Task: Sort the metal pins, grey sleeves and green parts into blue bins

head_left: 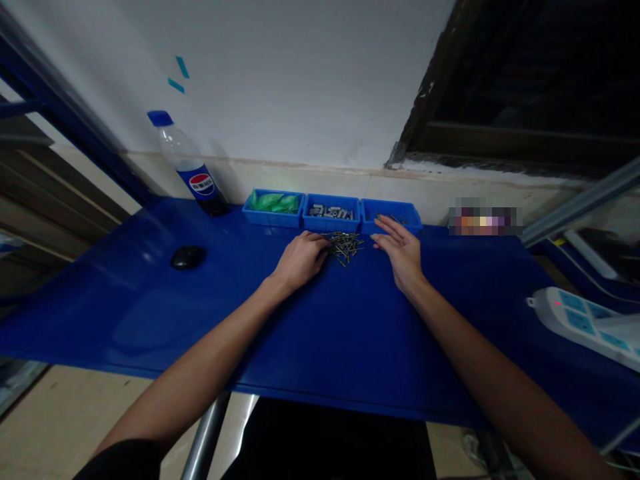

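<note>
The smooth table [325,333] is plain deep blue, and the rectangular plastic trays [273,219] are a brighter blue. One holds glossy green crumpled pieces [275,202], another small grey blocky parts [330,211]. The heaped slender metal rods [345,248] mix brassy yellow with dark grey. The clear plastic bottle [173,145] has a blue cap [160,119] and a blue label with a red, white and blue roundel. The rounded mouse [188,257] is black.

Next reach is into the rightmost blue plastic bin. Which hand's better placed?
Right, I'd say. The right hand overlaps the rightmost blue plastic bin in this view; the left hand is farther off, at the left side of the heap of thin, brass-coloured metal pins.
</note>
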Demonstrator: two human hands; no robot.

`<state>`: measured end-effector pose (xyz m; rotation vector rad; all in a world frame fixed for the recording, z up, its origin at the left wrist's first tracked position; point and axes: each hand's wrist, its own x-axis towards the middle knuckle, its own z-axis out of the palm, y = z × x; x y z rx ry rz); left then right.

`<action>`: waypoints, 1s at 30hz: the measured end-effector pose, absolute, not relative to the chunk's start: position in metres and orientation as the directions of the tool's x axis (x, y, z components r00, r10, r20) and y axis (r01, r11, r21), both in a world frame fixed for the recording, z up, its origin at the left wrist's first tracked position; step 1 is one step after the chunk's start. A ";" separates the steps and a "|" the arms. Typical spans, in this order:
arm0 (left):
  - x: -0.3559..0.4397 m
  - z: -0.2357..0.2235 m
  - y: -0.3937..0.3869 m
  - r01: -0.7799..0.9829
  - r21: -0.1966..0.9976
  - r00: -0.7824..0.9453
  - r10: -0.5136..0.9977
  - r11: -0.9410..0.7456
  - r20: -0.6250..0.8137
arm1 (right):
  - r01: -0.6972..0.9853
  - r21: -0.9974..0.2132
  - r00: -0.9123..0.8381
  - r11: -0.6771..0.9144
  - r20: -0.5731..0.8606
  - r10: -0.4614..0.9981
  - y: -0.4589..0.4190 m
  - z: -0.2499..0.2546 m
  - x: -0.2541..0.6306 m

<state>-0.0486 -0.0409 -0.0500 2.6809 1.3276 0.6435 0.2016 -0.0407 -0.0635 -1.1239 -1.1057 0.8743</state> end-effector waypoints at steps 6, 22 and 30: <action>-0.050 -0.050 -0.042 0.746 0.284 0.523 0.794 -0.602 0.310 | 0.091 -0.971 0.171 0.220 0.233 0.957 -0.043 -0.065 0.201; -0.041 -0.039 -0.043 0.509 0.698 0.208 0.859 -0.504 0.468 | 0.037 -0.977 0.052 0.211 0.213 0.976 -0.049 -0.061 0.193; -0.028 -0.039 -0.043 -0.058 0.991 0.182 0.974 -0.122 0.131 | 0.028 -0.985 -0.172 0.168 0.161 0.972 -0.057 -0.055 0.184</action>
